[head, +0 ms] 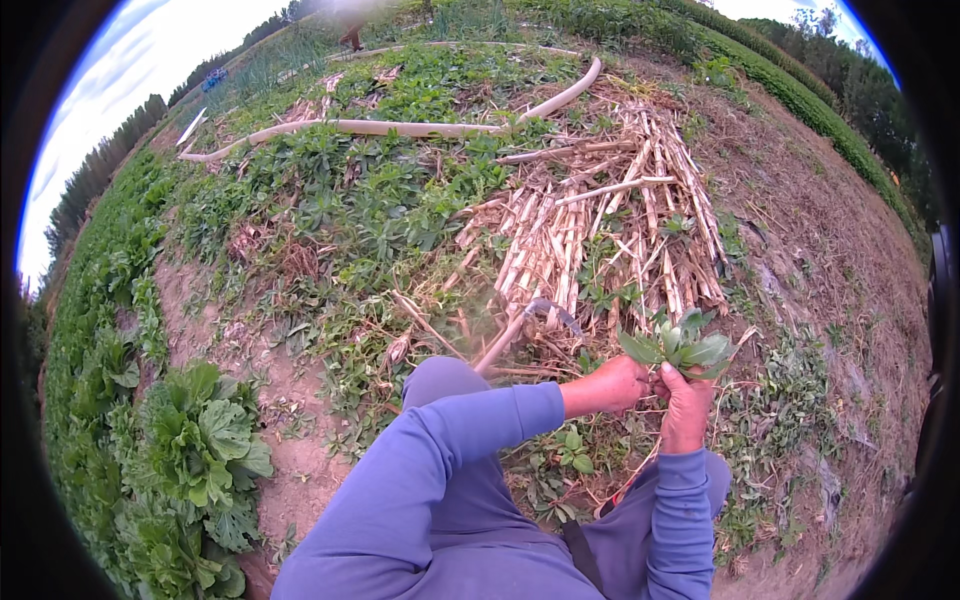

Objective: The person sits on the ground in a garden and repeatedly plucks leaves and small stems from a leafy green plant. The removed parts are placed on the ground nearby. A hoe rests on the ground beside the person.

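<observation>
In front of my right knee, both hands meet at a leafy green plant (679,346). My right hand (686,409) grips it low, the thumb pressed across the base of the leaves. From the left, my left hand (609,386) reaches over with its fingers curled at the plant's underside; what they pinch there is partly hidden. A sickle (504,341) with a wooden handle and a curved metal blade rests beyond my left knee, its blade over the dry stalks and weeds.
Dry corn stalks (570,232) lie heaped ahead. Behind them a pale hose (420,129) curves across the weeds. Leafy vegetables (199,442) grow along the left, beside bare soil (300,465). Pulled, wilted weeds (784,420) lie at the right. A blurred, partial figure stands far off.
</observation>
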A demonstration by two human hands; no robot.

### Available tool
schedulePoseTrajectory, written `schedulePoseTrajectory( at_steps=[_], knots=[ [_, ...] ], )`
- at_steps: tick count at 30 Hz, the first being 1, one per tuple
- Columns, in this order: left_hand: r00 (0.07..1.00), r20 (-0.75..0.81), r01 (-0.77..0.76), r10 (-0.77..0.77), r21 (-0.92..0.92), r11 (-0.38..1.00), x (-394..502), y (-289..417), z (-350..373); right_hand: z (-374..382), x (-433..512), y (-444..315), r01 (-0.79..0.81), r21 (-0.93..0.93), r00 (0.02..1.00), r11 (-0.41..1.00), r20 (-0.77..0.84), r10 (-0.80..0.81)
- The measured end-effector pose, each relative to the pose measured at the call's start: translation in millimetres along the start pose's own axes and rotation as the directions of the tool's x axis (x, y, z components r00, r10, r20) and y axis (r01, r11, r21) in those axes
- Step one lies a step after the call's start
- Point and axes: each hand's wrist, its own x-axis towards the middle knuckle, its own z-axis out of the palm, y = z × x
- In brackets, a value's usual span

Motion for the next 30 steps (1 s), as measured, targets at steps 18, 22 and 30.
schedulePoseTrajectory(
  at_steps=[18,22,30],
  knots=[
    [0.995,-0.082,-0.044,0.052,0.096,0.994,-3.1,2.6,2.3,-1.4,3.8,-0.8,-0.129,0.164,0.991,0.978,-0.017,0.134],
    [0.99,-0.116,-0.06,0.079,0.157,0.986,-3.5,2.1,2.9,-0.3,3.2,-3.8,-0.136,0.182,0.99,0.974,-0.011,0.141],
    [0.983,-0.117,-0.115,0.143,0.216,0.97,-5.7,3.8,2.3,-1.3,4.1,-2.8,-0.136,0.187,0.989,0.973,-0.026,0.143]
  ],
)
